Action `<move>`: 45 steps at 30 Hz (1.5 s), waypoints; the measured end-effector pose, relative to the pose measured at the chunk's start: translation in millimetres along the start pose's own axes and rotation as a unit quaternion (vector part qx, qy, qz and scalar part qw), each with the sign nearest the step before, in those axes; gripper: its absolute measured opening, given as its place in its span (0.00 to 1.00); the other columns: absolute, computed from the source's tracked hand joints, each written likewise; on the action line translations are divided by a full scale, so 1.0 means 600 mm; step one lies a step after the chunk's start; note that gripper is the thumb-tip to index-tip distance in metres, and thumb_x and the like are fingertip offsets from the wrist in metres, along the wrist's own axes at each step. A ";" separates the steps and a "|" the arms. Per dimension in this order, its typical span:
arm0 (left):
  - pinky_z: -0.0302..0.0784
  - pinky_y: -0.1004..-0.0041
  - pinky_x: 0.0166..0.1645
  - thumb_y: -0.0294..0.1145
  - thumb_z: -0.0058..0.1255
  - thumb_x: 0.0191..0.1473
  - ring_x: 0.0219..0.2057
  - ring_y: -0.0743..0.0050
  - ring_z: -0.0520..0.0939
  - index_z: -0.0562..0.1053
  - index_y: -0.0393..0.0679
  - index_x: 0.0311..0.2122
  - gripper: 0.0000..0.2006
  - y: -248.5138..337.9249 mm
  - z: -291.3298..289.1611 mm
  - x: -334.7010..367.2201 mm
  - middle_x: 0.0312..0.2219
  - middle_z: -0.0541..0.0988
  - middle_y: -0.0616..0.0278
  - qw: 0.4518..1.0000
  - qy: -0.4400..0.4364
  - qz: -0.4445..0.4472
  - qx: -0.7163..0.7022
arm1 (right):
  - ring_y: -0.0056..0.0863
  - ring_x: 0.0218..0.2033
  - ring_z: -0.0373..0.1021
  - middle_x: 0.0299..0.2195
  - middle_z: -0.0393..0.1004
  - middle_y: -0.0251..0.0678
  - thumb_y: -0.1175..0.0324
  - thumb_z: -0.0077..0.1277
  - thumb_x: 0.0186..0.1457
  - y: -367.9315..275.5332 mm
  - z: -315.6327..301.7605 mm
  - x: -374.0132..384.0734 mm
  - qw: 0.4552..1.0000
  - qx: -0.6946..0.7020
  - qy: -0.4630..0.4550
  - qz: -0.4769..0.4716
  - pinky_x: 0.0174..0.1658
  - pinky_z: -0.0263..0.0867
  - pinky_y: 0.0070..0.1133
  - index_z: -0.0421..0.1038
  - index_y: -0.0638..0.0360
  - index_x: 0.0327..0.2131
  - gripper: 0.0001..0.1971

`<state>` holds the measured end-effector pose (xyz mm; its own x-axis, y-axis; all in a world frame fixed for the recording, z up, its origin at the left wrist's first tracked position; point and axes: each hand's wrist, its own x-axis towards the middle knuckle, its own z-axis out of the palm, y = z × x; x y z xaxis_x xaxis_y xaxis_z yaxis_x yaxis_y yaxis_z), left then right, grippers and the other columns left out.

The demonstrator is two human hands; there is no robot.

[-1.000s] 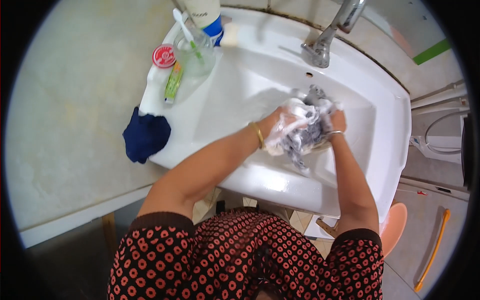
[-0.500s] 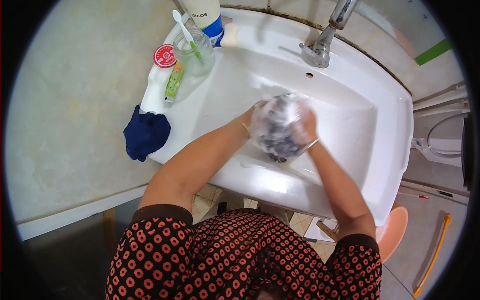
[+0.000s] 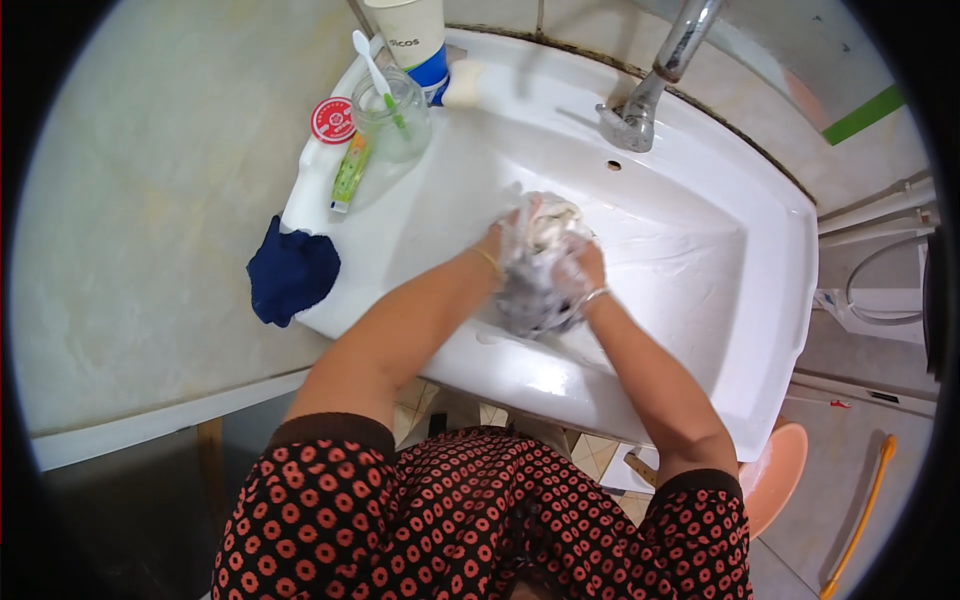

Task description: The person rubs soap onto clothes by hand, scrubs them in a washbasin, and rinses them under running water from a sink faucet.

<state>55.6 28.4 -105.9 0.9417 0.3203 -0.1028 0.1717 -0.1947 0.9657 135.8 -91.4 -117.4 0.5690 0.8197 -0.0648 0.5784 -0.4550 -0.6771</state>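
Over the white sink (image 3: 760, 260) | my left hand (image 3: 505, 255) and right hand (image 3: 580, 275) clench a sudsy grey-white cloth (image 3: 540, 270), fingers curled tight | held low in the basin so drips stay inside | faucet (image 3: 650, 95) behind, blue rag (image 3: 292, 272) aside on the rim.

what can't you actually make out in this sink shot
Head view only:
- The wet cloth: motion blur and suds hide its shape and pattern.
- Left hand and right hand: the fingers are buried in the cloth, so the grip is unclear.
- Tap: the top is cut off by the picture's upper edge.
- Sink: the drain is covered by hands and cloth.
- Blue cloth: crumpled, so its kind is unclear.
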 end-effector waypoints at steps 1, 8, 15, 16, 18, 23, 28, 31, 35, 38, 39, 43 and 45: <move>0.69 0.72 0.38 0.46 0.39 0.49 0.35 0.71 0.72 0.65 0.39 0.40 0.21 0.046 -0.018 -0.009 0.35 0.71 0.56 0.973 0.010 -0.139 -0.183 | 0.38 0.31 0.67 0.28 0.70 0.43 0.66 0.42 0.40 -0.059 -0.025 -0.022 1.000 0.019 0.007 0.013 0.37 0.62 0.27 0.70 0.57 0.30 0.12; 0.66 0.77 0.40 0.34 0.42 0.49 0.36 0.79 0.67 0.67 0.36 0.38 0.14 0.061 0.048 0.008 0.35 0.69 0.63 0.976 -0.069 0.035 -0.201 | 0.43 0.33 0.65 0.33 0.67 0.47 0.67 0.41 0.43 0.119 -0.126 0.063 0.985 -0.109 0.041 0.129 0.35 0.61 0.34 0.62 0.53 0.38 0.15; 0.69 0.77 0.18 0.56 0.43 0.42 0.27 0.71 0.73 0.64 0.41 0.43 0.29 0.068 0.027 -0.003 0.33 0.71 0.58 0.935 -0.136 -0.276 -0.176 | 0.40 0.31 0.67 0.27 0.70 0.42 0.66 0.51 0.34 0.202 -0.060 0.052 0.983 -0.144 -0.043 0.106 0.35 0.63 0.27 0.64 0.54 0.39 0.22; 0.70 0.75 0.17 0.61 0.40 0.41 0.29 0.68 0.75 0.62 0.43 0.46 0.33 0.065 0.029 -0.002 0.35 0.71 0.56 0.907 -0.093 -0.307 -0.273 | 0.40 0.30 0.67 0.27 0.70 0.42 0.66 0.51 0.34 0.157 -0.030 0.053 0.989 -0.099 -0.035 0.099 0.34 0.63 0.27 0.67 0.55 0.36 0.19; 0.72 0.57 0.34 0.66 0.28 0.42 0.41 0.63 0.70 0.56 0.48 0.51 0.36 0.055 -0.003 -0.003 0.43 0.66 0.55 0.929 -0.070 -0.195 -0.307 | 0.39 0.32 0.67 0.27 0.70 0.42 0.64 0.49 0.35 0.053 -0.030 0.032 0.995 0.063 -0.021 0.080 0.37 0.62 0.26 0.70 0.55 0.31 0.14; 0.65 0.66 0.47 0.51 0.28 0.50 0.44 0.66 0.68 0.56 0.44 0.50 0.27 0.012 -0.005 0.015 0.44 0.65 0.57 0.894 -0.095 -0.114 -0.423 | 0.40 0.24 0.64 0.20 0.68 0.40 0.63 0.47 0.35 -0.037 -0.045 0.000 0.948 -0.201 0.014 -0.248 0.38 0.57 0.32 0.69 0.52 0.32 0.15; 0.66 0.75 0.45 0.38 0.38 0.51 0.39 0.72 0.71 0.63 0.41 0.44 0.17 0.020 0.028 0.021 0.41 0.68 0.58 0.873 -0.061 -0.067 -0.479 | 0.36 0.28 0.67 0.27 0.69 0.39 0.67 0.46 0.38 0.143 -0.123 0.043 0.953 -0.304 0.007 0.015 0.31 0.64 0.29 0.67 0.48 0.33 0.13; 0.71 0.74 0.33 0.33 0.52 0.42 0.32 0.75 0.72 0.69 0.39 0.37 0.15 0.002 -0.006 0.016 0.29 0.74 0.61 0.977 -0.101 -0.128 0.140 | 0.37 0.33 0.65 0.28 0.69 0.41 0.61 0.52 0.33 0.123 -0.162 0.020 0.958 -0.277 -0.005 0.074 0.32 0.63 0.29 0.63 0.54 0.33 0.20; 0.71 0.75 0.32 0.35 0.49 0.44 0.32 0.74 0.73 0.65 0.38 0.42 0.20 0.035 -0.001 -0.008 0.34 0.72 0.60 0.954 -0.143 -0.204 -0.167 | 0.33 0.28 0.66 0.25 0.68 0.40 0.61 0.53 0.34 0.167 -0.068 0.031 0.992 -0.071 -0.084 0.063 0.31 0.64 0.26 0.62 0.58 0.32 0.19; 0.71 0.75 0.37 0.39 0.42 0.47 0.34 0.72 0.73 0.61 0.37 0.45 0.21 0.018 0.015 0.026 0.37 0.70 0.59 0.833 -0.075 -0.200 -0.511 | 0.30 0.26 0.67 0.24 0.69 0.38 0.63 0.52 0.34 0.107 0.023 0.037 0.996 0.073 -0.011 -0.053 0.30 0.64 0.24 0.64 0.59 0.29 0.16; 0.70 0.74 0.41 0.41 0.36 0.49 0.36 0.70 0.72 0.61 0.36 0.44 0.21 -0.032 0.002 0.032 0.36 0.70 0.58 0.720 -0.234 -0.114 -0.643 | 0.30 0.25 0.67 0.23 0.69 0.37 0.64 0.52 0.33 0.065 0.041 0.032 0.988 0.100 0.030 -0.113 0.30 0.64 0.23 0.65 0.59 0.28 0.15; 0.73 0.70 0.38 0.41 0.41 0.47 0.31 0.68 0.75 0.64 0.41 0.40 0.18 -0.019 -0.019 0.005 0.34 0.70 0.57 0.794 -0.090 -0.039 -0.600 | 0.34 0.28 0.67 0.25 0.70 0.40 0.66 0.50 0.31 -0.026 -0.052 0.018 0.981 0.011 0.049 -0.189 0.33 0.62 0.24 0.67 0.56 0.29 0.15; 0.72 0.73 0.39 0.32 0.46 0.44 0.35 0.70 0.74 0.65 0.40 0.41 0.16 0.079 -0.022 -0.011 0.35 0.71 0.58 0.887 -0.030 -0.123 -0.444 | 0.38 0.30 0.66 0.24 0.70 0.43 0.66 0.50 0.31 0.055 -0.102 0.036 0.996 0.034 0.027 -0.082 0.35 0.61 0.27 0.68 0.57 0.27 0.13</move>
<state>53.7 29.0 -56.1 0.9259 0.1964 -0.3227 0.1032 0.6903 0.7161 203.0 -110.1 -96.1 0.5012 0.8607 0.0892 0.6267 -0.2900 -0.7232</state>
